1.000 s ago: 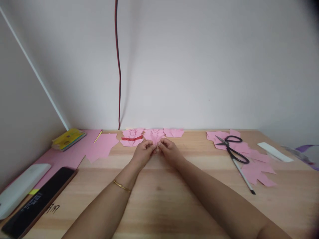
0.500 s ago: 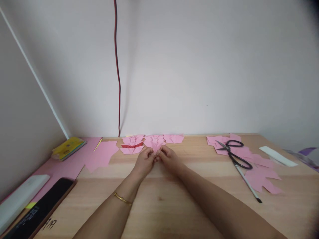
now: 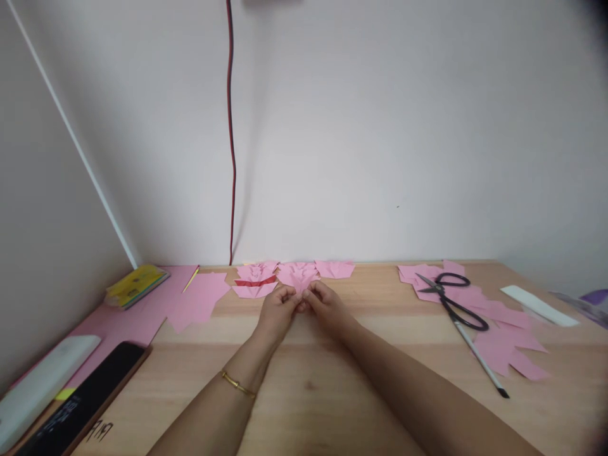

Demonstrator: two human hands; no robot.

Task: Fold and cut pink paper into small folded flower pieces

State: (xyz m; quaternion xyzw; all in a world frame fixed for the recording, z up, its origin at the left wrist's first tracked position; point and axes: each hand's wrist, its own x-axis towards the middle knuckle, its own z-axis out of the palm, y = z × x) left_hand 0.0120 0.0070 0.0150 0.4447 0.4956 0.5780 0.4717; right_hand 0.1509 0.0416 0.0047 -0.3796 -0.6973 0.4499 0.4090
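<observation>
Pale wooden desk (image 3: 304, 386) against a plain white wall (image 3: 361, 126), with a red-and-black cable (image 3: 232, 126) hanging down. Left hand (image 3: 275, 310) and right hand (image 3: 327, 305) together at the desk's far middle, fingertips pinching a small folded pink paper piece (image 3: 298, 278). Black-handled scissors (image 3: 451, 294) on pink paper offcuts (image 3: 503, 335), far right.

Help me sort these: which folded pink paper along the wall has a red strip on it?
The leftmost folded pink paper, just left of the left hand; the other folded papers show plain pink.
</observation>
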